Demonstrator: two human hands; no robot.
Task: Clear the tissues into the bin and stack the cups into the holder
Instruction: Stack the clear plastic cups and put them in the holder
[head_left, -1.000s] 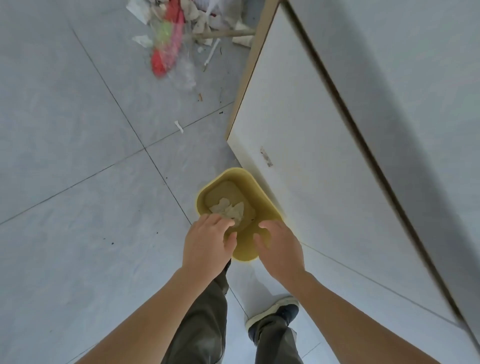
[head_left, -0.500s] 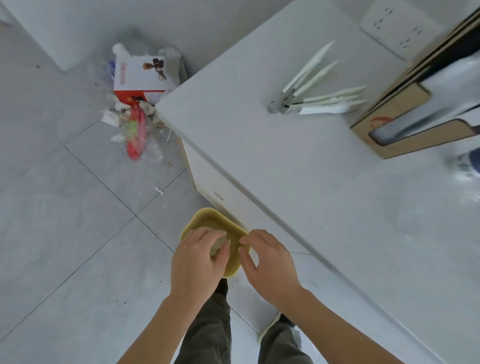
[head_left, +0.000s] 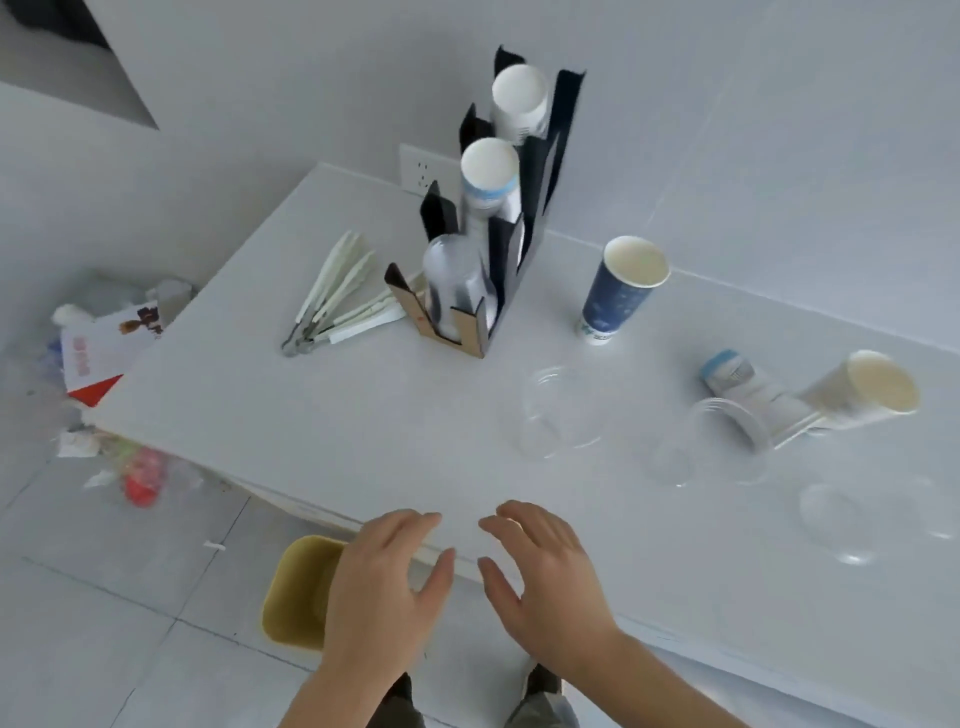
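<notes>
A dark cup holder (head_left: 519, 228) stands at the back of the white table (head_left: 363, 415) with white cups and a clear stack in its slots. A blue paper cup (head_left: 621, 291) stands upright to its right. Further right, a paper cup (head_left: 862, 397) and a blue-banded cup (head_left: 732, 376) lie on their sides. Clear plastic cups (head_left: 558, 413) lie in the middle, with others (head_left: 711, 441) to the right. The yellow bin (head_left: 298, 592) sits on the floor under the table's front edge. My left hand (head_left: 384, 587) and my right hand (head_left: 540, 582) hover empty over that edge, fingers spread.
A bundle of white wrapped utensils (head_left: 332, 296) lies left of the holder. Litter, a red-and-white box (head_left: 98, 348) and a red object (head_left: 140, 475) are strewn on the tiled floor to the left. A wall socket (head_left: 421, 169) is behind the table.
My view has swung up from the bin on the floor to the tabletop. Both hands have risen from the bin to the table's front edge and spread apart.
</notes>
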